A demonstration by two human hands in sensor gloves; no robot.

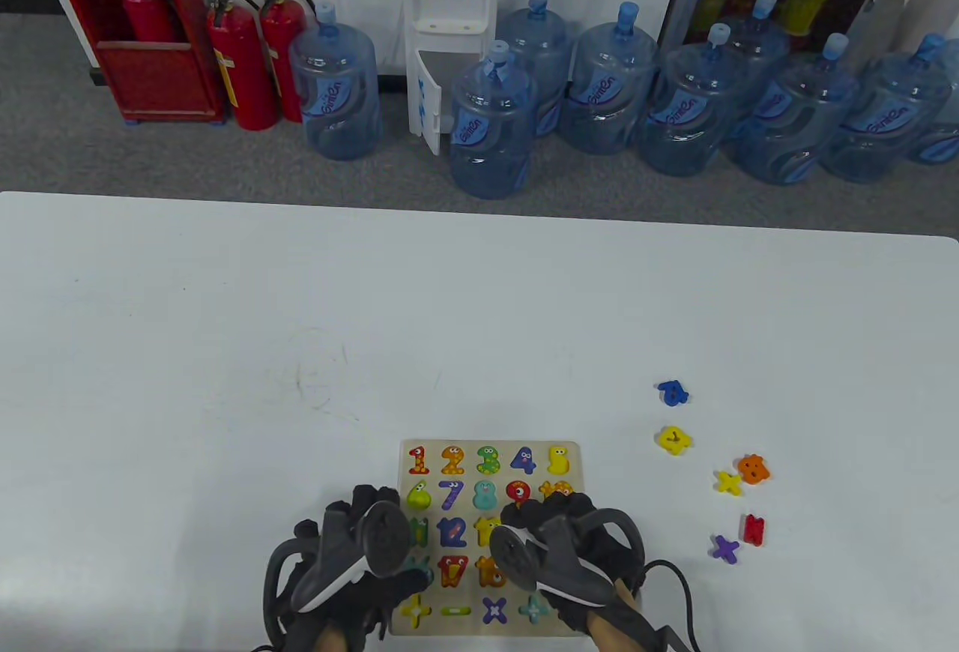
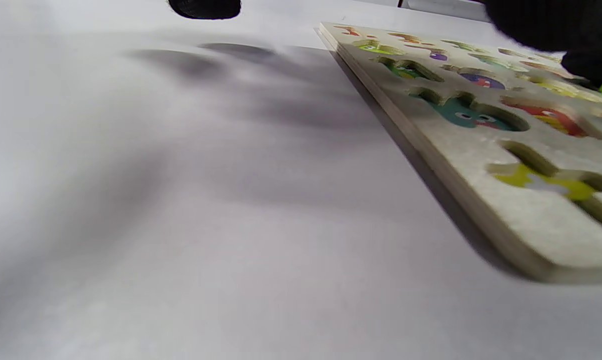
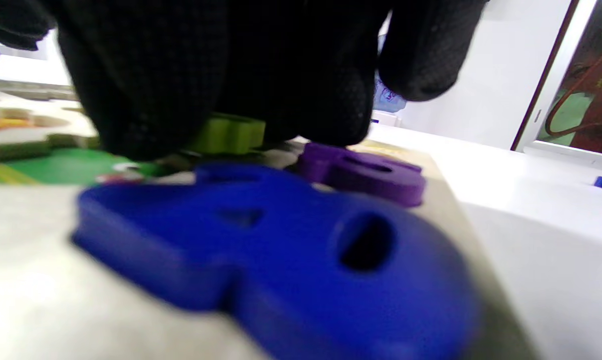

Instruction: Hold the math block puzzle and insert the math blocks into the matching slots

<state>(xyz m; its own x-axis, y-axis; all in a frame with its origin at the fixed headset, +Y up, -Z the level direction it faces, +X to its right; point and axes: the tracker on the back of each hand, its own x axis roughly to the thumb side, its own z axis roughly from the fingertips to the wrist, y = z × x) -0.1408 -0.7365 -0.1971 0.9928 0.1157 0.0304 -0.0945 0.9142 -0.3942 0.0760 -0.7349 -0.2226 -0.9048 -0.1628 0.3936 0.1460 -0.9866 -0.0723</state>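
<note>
The wooden math block puzzle (image 1: 575, 451) lies flat at the table's near edge, with coloured numbers and signs in its slots. My left hand (image 1: 373, 503) rests at the puzzle's left edge; the left wrist view shows one fingertip (image 2: 204, 7) above the table beside the puzzle (image 2: 540, 220). My right hand (image 1: 533, 511) is over the puzzle's right middle. In the right wrist view its fingers (image 3: 146, 100) grip a lime green block (image 3: 228, 132) down at the puzzle (image 3: 31, 290). A blue block (image 3: 281, 250) and a purple block (image 3: 360, 172) lie on the puzzle near it.
Loose blocks lie on the table right of the puzzle: blue (image 1: 673, 393), yellow (image 1: 673, 440), orange (image 1: 754, 468), a yellow cross (image 1: 727, 483), red (image 1: 754, 529) and a purple cross (image 1: 724, 548). Water jugs and fire extinguishers stand on the floor beyond the table's far edge.
</note>
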